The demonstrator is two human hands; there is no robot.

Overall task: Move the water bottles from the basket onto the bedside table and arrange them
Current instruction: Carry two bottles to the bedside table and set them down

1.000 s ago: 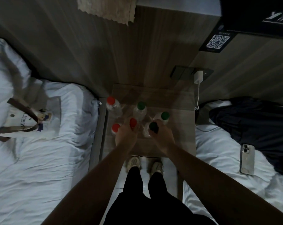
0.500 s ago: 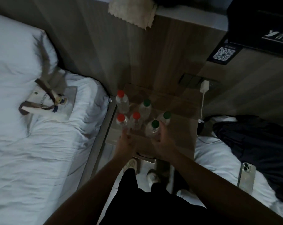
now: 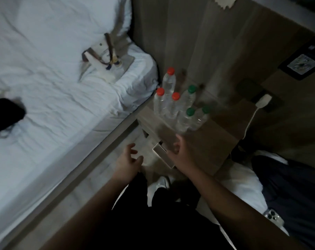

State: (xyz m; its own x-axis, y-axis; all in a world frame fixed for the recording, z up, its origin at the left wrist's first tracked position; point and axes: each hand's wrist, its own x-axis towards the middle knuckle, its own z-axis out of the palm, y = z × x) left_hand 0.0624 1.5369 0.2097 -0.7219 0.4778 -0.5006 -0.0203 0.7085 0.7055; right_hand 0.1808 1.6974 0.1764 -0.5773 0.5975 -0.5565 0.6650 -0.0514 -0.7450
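A dim room: a white-sheeted bed (image 3: 44,78) on the left, wood-panelled wall (image 3: 198,42) behind, pale floor (image 3: 100,170) below.

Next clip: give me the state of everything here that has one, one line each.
Red-capped bottles: three, upright, capped, on the bedside table.
Green-capped bottles: three, upright, capped, beside the red ones.
Left hand: open, holding nothing.
Right hand: open, holding nothing.
Drawer: seems pulled partly out.
Charger: plugged in.
Bag: lying on the bed.
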